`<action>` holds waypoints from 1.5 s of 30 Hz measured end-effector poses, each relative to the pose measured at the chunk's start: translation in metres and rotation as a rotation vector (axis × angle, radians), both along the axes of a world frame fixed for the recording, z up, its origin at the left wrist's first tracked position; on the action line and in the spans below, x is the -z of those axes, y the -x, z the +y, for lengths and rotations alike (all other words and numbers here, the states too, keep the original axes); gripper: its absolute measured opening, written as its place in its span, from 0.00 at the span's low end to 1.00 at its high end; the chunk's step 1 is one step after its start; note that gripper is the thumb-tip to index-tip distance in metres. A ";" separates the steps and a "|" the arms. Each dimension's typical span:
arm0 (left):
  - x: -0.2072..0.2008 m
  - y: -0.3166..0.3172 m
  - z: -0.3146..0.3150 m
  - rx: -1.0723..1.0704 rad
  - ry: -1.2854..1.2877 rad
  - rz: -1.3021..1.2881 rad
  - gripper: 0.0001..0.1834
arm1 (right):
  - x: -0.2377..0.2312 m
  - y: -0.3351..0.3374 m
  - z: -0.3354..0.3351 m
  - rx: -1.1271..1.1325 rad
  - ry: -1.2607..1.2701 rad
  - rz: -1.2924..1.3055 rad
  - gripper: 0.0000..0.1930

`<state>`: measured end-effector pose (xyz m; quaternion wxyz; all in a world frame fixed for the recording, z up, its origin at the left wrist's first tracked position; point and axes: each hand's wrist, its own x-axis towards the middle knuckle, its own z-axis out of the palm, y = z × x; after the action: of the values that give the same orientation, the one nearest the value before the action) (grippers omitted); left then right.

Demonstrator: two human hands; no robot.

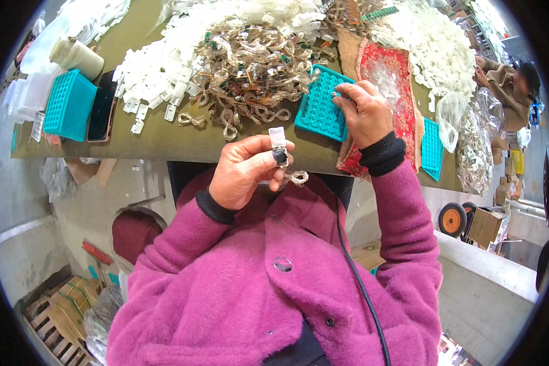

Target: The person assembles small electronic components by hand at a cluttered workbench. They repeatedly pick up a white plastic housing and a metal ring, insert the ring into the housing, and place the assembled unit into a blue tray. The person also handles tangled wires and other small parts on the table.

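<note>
My left hand (241, 174) holds a small white hinged plastic case (277, 138) between thumb and fingers, just over the table's near edge. Its lid stands up, and a dark piece shows in the lower half. A small coil of clear cord (298, 178) hangs beside the fingers. My right hand (372, 117) is over the right side of a teal tray (316, 116) with rows of round pockets. Its thumb and forefinger are pinched together at a tiny piece too small to name.
Heaps of white cases (146, 76) and coiled cords (250, 67) cover the table's middle. A phone (102, 113), a stack of teal trays (73, 107) and a whitish jar (78, 58) stand left. A red patterned cloth (402, 70) and another teal tray (431, 149) lie right. Another person (509, 91) sits far right.
</note>
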<state>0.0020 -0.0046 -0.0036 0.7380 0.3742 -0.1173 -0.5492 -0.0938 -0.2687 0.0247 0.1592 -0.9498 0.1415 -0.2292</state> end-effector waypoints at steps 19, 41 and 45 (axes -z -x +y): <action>-0.001 0.017 -0.007 -0.204 0.069 -0.404 0.21 | -0.026 0.046 0.114 0.002 -1.361 -0.005 0.07; -0.018 0.024 0.000 -0.058 -0.069 -0.390 0.15 | 0.006 0.071 0.131 -0.058 -0.806 -0.265 0.06; -0.018 0.029 -0.010 0.017 -0.078 -0.190 0.16 | 0.010 0.080 0.140 0.007 -1.172 -0.334 0.11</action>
<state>-0.0266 -0.0144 0.0141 0.7037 0.4521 -0.1684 -0.5216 -0.1734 -0.1290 0.0152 0.6748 -0.6548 0.2203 -0.2594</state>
